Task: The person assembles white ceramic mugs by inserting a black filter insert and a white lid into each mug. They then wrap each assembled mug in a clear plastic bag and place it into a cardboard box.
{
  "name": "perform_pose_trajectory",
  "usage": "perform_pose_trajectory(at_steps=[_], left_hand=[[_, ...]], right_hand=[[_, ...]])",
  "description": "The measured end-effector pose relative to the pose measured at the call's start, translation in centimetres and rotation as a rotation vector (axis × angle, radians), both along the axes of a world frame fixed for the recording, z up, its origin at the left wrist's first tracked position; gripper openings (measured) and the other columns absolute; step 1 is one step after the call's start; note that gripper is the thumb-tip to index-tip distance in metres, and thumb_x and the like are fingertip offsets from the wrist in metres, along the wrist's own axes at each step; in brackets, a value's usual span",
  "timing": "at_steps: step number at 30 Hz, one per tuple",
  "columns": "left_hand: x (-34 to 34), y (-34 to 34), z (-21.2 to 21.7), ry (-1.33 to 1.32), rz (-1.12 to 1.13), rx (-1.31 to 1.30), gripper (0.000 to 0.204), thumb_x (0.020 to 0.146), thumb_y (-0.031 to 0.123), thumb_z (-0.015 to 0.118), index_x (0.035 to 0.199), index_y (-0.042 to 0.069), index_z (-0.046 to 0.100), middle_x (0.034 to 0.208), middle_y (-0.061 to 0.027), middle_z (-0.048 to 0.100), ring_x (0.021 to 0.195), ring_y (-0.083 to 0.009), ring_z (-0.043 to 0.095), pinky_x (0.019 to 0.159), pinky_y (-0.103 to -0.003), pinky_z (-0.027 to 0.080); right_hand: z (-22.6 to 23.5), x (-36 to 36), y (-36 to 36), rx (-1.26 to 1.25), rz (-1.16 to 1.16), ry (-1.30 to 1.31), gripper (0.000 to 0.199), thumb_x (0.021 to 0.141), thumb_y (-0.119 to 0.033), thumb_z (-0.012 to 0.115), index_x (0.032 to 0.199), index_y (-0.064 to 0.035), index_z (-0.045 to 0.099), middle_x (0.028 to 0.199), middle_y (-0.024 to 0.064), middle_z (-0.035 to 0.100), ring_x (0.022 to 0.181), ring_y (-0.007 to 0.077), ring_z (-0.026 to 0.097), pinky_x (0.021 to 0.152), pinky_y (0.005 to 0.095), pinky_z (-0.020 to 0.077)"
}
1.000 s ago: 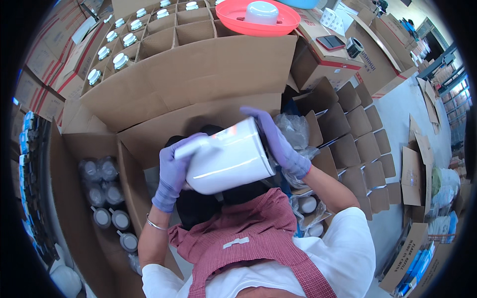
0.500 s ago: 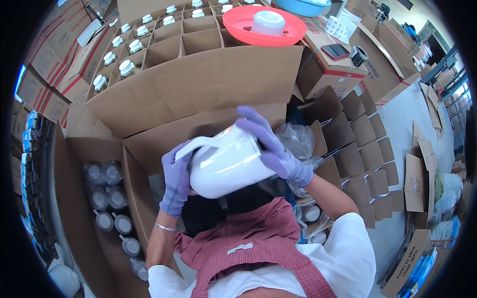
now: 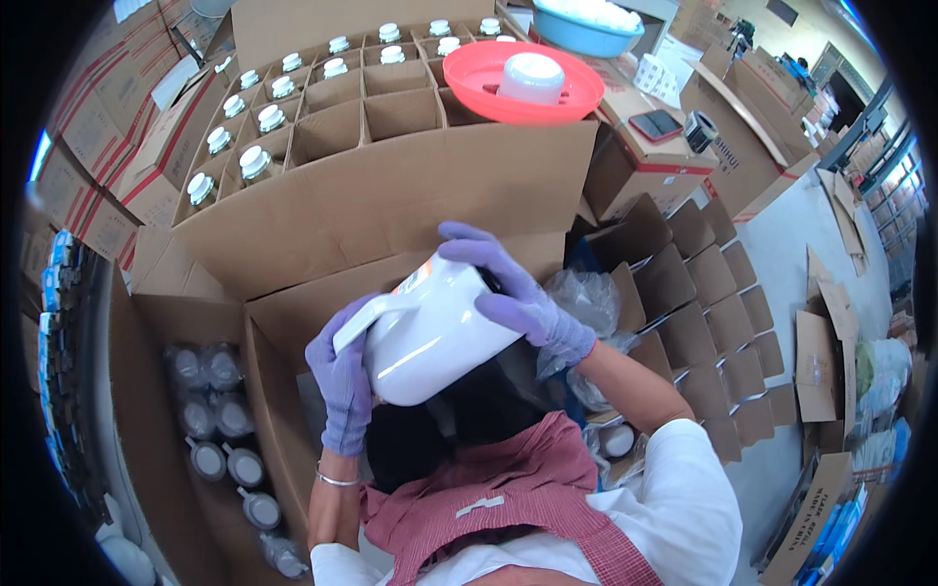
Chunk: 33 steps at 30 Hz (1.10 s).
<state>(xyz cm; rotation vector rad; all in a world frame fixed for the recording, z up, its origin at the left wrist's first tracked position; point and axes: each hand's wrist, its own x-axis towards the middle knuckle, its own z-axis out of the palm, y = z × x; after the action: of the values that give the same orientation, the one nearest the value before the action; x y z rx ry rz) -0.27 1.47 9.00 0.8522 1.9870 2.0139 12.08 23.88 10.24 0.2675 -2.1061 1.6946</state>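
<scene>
A glossy white jug (image 3: 440,342) with a side handle lies tilted in front of my apron, its open end toward the right. My left hand (image 3: 340,376), in a purple glove, is closed round the handle side and the base. At the other end my right hand (image 3: 518,298), also gloved in purple, grips the rim with the thumb on the near wall and the fingers over the far side. An orange-and-white label shows partly on the jug's far side. The jug's inside is mostly hidden by my right hand.
Ahead stands a divided carton (image 3: 391,186) with several white-capped bottles (image 3: 255,161). A red basin (image 3: 469,88) holding a white domed piece (image 3: 533,76) rests on it. Grey round lids (image 3: 207,459) lie in the left box. Cardboard dividers (image 3: 718,322) and plastic bags (image 3: 584,301) are at right.
The jug and both hands have shifted slightly left and down in view. My right hand's fingers have moved a little on the rim. The whole view has tilted slightly.
</scene>
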Motion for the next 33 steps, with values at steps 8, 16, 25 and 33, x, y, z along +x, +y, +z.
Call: perform_pose_trajectory(at_steps=[8,16,25,33], left_hand=[[-1.9,-2.0,-1.0,-0.334,0.14,0.345,0.041,0.1,0.021,0.057,0.131,-0.006,0.057,0.119,-0.0128,0.067,0.106,-0.0171,0.065,0.093,-0.031,0.051],[0.8,1.0,-2.0,-0.874,-0.087,0.889,0.057,0.1,0.031,0.055,0.148,0.005,0.04,0.146,-0.0136,0.049,0.13,-0.0282,0.053,0.111,-0.042,0.041],[5.5,1.8,-1.9,-0.973,-0.14,1.002,0.06,0.1,0.022,0.058,0.151,0.009,0.029,0.15,-0.0146,0.042,0.136,-0.027,0.046,0.113,-0.042,0.041],[5.9,1.1,-3.9,-0.193,0.094,0.21,0.076,0.084,-0.002,0.07,0.147,0.005,0.027,0.147,-0.0172,0.041,0.132,-0.023,0.048,0.109,-0.039,0.044]], right_hand=[[10.1,-7.8,4.7,0.657,-0.511,0.171,0.054,0.084,-0.033,0.072,0.132,-0.012,0.058,0.135,0.018,0.054,0.125,0.0385,0.051,0.105,0.0479,0.0424],[13.6,-9.8,16.4,0.915,-0.8,0.194,0.071,0.071,-0.038,0.08,0.136,-0.0196,0.058,0.135,0.019,0.051,0.119,0.0413,0.052,0.103,0.0479,0.045],[1.8,-0.2,-6.5,0.767,-0.502,0.314,0.068,0.074,-0.034,0.082,0.133,-0.0109,0.057,0.132,0.0226,0.049,0.108,0.0441,0.059,0.087,0.0454,0.0546],[1.1,2.0,-6.1,0.64,-0.336,-0.033,0.092,0.075,-0.032,0.083,0.147,0.0009,0.036,0.14,0.0263,0.041,0.119,0.036,0.056,0.088,0.0433,0.0555]])
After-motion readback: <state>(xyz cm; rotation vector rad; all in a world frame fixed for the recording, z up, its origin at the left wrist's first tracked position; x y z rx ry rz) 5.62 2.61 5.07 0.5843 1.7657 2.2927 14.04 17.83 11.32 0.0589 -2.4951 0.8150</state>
